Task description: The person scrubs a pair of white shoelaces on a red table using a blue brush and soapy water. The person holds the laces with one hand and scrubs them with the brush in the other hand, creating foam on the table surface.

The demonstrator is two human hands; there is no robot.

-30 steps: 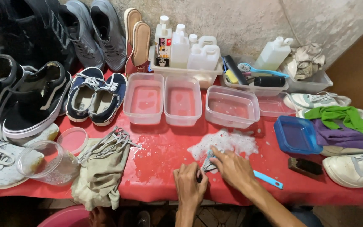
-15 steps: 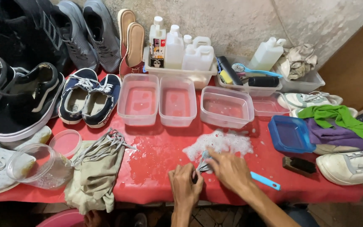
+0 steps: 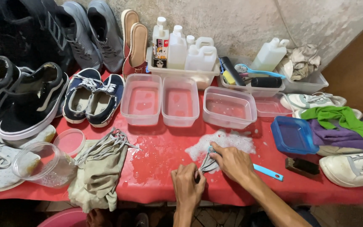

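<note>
Wet red table [image 3: 156,168] against stained concrete wall [image 3: 240,21].

Far centre, in a clear tray [image 3: 181,76] — white plastic bottles [image 3: 192,52], one [image 3: 161,44] bearing a red, white and black label. Further right — a tilted white jug [image 3: 270,54].

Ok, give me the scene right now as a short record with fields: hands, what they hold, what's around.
left hand: pinches one end of the grey shoelace on the red table
right hand: presses a light blue brush on the lace
foam: patch on the table just beyond the hands
tubs: three clear ones holding water, behind the foam
more laces: bundle on a beige cloth, to the left
shoes: navy pair at back left
</note>
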